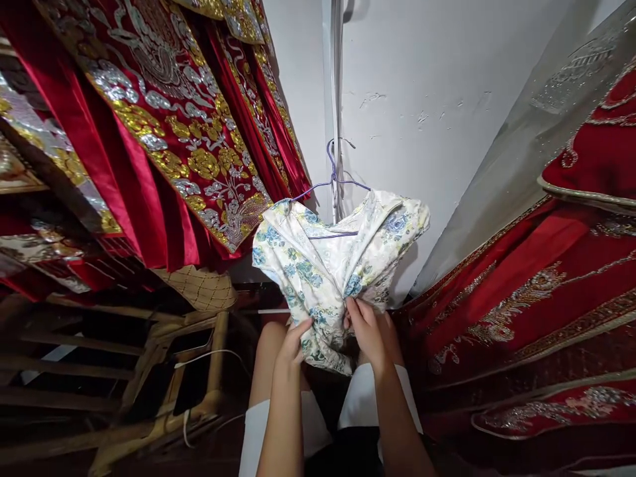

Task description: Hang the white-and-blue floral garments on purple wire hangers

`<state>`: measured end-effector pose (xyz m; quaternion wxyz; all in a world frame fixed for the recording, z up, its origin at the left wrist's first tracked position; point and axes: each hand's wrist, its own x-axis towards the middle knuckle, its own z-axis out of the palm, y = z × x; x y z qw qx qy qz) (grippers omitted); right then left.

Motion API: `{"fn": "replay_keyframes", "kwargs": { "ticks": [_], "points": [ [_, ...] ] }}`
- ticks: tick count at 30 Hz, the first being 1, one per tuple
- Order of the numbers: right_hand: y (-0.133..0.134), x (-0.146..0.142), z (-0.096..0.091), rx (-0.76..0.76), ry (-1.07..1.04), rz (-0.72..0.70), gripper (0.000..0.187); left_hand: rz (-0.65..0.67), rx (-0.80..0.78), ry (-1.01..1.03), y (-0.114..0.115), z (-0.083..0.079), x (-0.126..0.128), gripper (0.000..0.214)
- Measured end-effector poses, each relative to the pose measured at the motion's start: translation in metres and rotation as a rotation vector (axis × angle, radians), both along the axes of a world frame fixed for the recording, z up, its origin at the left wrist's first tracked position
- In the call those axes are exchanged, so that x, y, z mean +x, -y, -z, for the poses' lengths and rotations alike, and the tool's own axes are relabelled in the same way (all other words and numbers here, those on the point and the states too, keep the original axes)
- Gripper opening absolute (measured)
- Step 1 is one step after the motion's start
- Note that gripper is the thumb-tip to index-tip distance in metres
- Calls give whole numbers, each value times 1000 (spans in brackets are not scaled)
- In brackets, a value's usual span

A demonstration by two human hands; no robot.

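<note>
A short-sleeved white dress or top with blue and green flowers (311, 271) is spread on a thin purple wire hanger (332, 177) in front of me. Its front opening forms a V, edged with pale strips. At the bottom of that V, my right hand (365, 328) pinches the fabric; whether a zipper pull is between the fingertips is too small to tell. Lower down, my left hand (295, 341) grips the garment's left side, thumb on top and fingers hidden behind the cloth. The hanger's hook is up against the wall; I cannot tell what it hangs from.
Red embroidered garments with gold and silver sequins (203, 156) hang at the left. More red beaded garments (521, 291), partly under clear plastic (491, 159), hang at the right. A bamboo chair (216, 358) with a white cable stands lower left. Behind is a white wall (407, 86).
</note>
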<state>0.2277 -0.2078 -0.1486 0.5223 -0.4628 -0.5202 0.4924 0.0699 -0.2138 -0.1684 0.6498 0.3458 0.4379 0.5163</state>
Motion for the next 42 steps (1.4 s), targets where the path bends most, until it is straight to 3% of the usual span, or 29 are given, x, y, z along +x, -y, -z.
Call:
{"fn": "replay_keyframes", "kwargs": {
  "ticks": [3,7,10,12,15,16,17,21,25,29,33,36,39,41,42],
  "points": [
    [-2,-1,-15,41,95,3,56,-184,22,98,8,2,0,71],
    [0,-2,-8,76,54,29,51,-180,96,54,10,-1,0,68],
    [1,2,-1,68,10,53,44,-186,118,-11,5,7,1,64],
    [1,4,-1,39,-9,107,41,-385,201,-110,1,15,6,63],
    [3,2,-6,9,-11,117,36,-928,469,-362,-2,28,18,61],
    [5,-1,-7,3,-15,85,35,-1003,558,-450,-2,30,22,58],
    [7,-5,-9,-2,-23,41,33,-972,630,-527,-2,32,26,53],
    [11,-16,-15,20,-46,-119,28,-430,732,-645,-2,29,38,25],
    [-8,-10,-31,-44,-56,-178,21,-350,698,-644,-6,18,42,16],
    [-57,3,-79,-140,-114,-152,21,-276,663,-719,-10,22,39,22],
    [-115,-3,-142,-50,-195,-89,19,-177,627,-789,-21,39,37,23],
    [-140,-14,-171,21,-233,-15,22,-58,668,-869,-37,42,34,22],
    [-141,-18,-174,48,-217,-25,26,88,743,-963,-58,21,22,21],
    [-135,-17,-167,67,-175,-57,28,43,833,-962,-73,-10,10,17],
    [-131,-15,-164,81,-151,-68,30,-57,881,-926,-80,-30,6,18]
  ]
}}
